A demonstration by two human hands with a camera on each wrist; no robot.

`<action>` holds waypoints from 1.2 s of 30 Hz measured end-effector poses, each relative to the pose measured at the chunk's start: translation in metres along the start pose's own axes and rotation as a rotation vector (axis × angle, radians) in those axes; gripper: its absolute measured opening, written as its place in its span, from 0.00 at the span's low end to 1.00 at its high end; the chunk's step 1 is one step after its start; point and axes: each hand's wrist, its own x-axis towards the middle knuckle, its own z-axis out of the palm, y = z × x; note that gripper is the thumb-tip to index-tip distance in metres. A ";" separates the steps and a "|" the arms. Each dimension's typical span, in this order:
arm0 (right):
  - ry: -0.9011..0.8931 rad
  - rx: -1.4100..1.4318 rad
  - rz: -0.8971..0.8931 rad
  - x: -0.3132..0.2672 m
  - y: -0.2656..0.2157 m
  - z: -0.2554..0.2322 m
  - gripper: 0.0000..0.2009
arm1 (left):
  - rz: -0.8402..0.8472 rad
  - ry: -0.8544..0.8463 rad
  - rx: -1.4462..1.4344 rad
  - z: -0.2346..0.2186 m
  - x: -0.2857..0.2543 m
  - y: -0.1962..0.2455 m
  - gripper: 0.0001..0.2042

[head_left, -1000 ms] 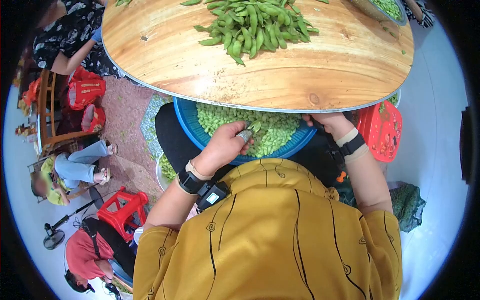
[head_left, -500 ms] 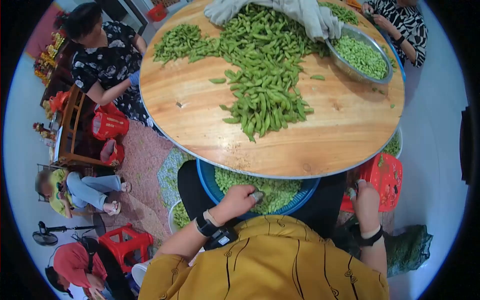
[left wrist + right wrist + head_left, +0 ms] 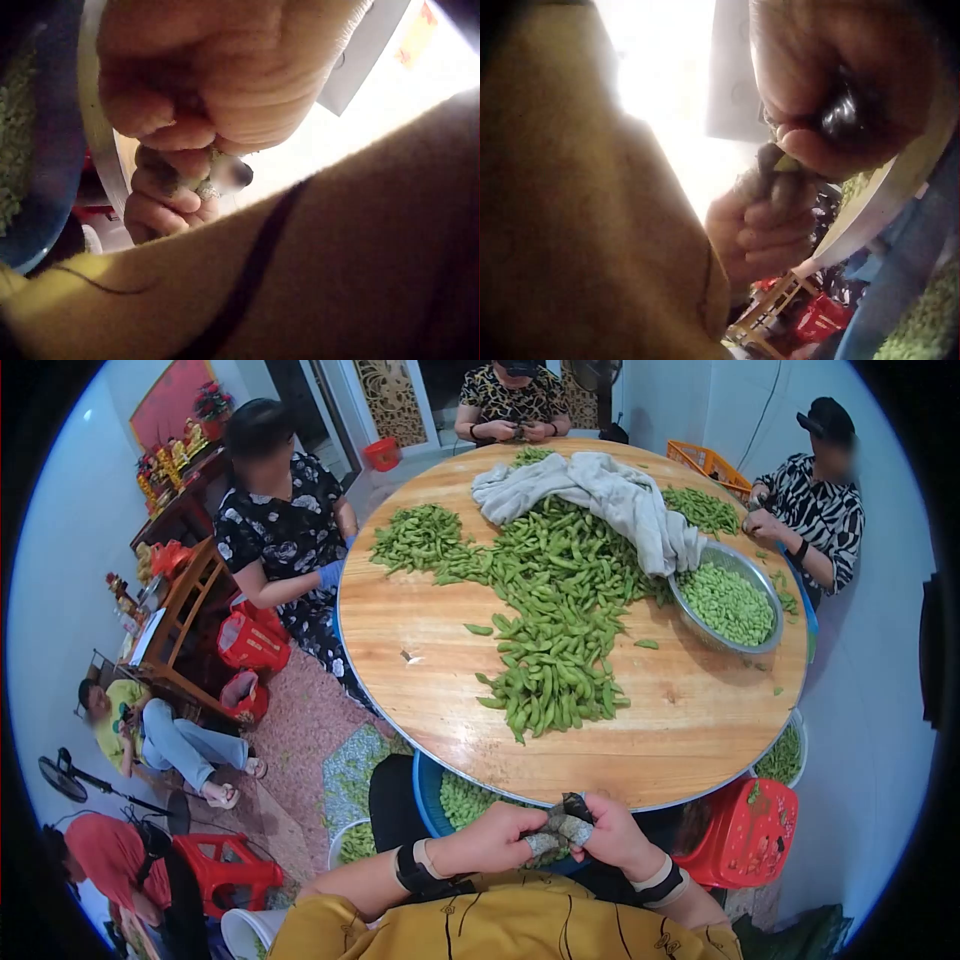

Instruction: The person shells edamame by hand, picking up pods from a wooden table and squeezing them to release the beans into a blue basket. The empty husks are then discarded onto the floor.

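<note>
My left hand (image 3: pixel 490 840) and right hand (image 3: pixel 622 842) meet above my lap, at the near edge of the round wooden table (image 3: pixel 420 710). Worn grey wrapping (image 3: pixel 560 834) covers some fingertips, and a dark wrap shows on a right finger. Between the pinching fingertips in the right wrist view is a small green edamame pod (image 3: pixel 786 163), mostly hidden by the fingers. Below the hands, partly under the tabletop, a blue basin (image 3: pixel 428 792) holds shelled green beans (image 3: pixel 462 800). A large heap of unshelled pods (image 3: pixel 560 640) lies on the table.
A metal bowl (image 3: pixel 690 622) of shelled beans and a grey cloth (image 3: pixel 590 490) are on the table. Several people sit around it. A red stool (image 3: pixel 745 835) stands right, near a pail of pods (image 3: pixel 785 752); another red stool (image 3: pixel 230 870) is at left.
My right hand came out from under the table edge, went to the right near the red stool, then joined the left hand. The head view has tilted up, showing more table.
</note>
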 end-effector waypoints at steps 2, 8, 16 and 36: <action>-0.057 0.104 0.013 0.001 -0.001 -0.002 0.09 | -0.207 -0.098 -0.457 0.000 0.000 -0.001 0.08; -0.041 -0.017 0.087 -0.007 -0.014 -0.005 0.09 | -0.385 -0.258 -0.604 -0.004 0.002 -0.015 0.09; 0.072 -0.262 0.078 -0.014 -0.026 0.002 0.12 | -0.136 -0.164 -0.418 -0.003 -0.006 -0.022 0.09; -0.069 -0.796 -0.271 0.004 -0.013 0.011 0.11 | -0.623 0.444 0.153 -0.087 -0.116 -0.041 0.10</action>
